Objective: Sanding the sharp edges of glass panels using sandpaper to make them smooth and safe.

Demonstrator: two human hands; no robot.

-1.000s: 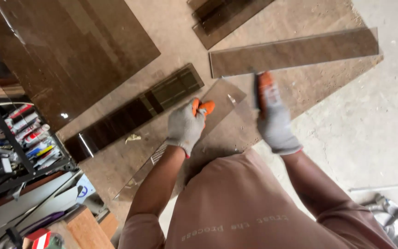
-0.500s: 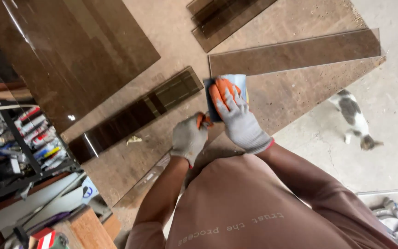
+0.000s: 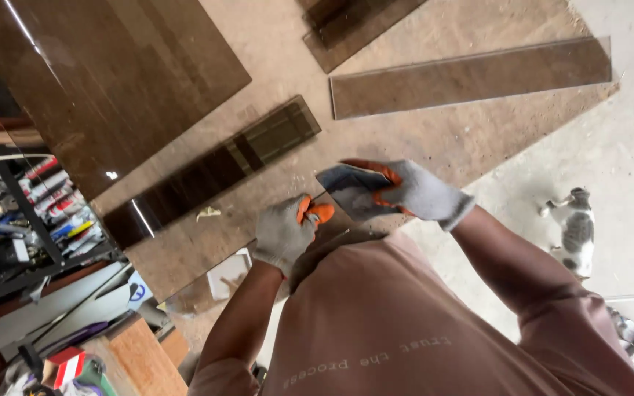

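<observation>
At frame centre my left hand fingers clamp a glass strip while my right hand curls shut, pulling its grey-orange glove snug before regripping.

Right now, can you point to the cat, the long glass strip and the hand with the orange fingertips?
Cat (image 3: 575, 229), head view, on its back.
Long glass strip (image 3: 471, 77), head view, on its middle.
Left hand (image 3: 285, 231), head view, on the glove's back.
</observation>
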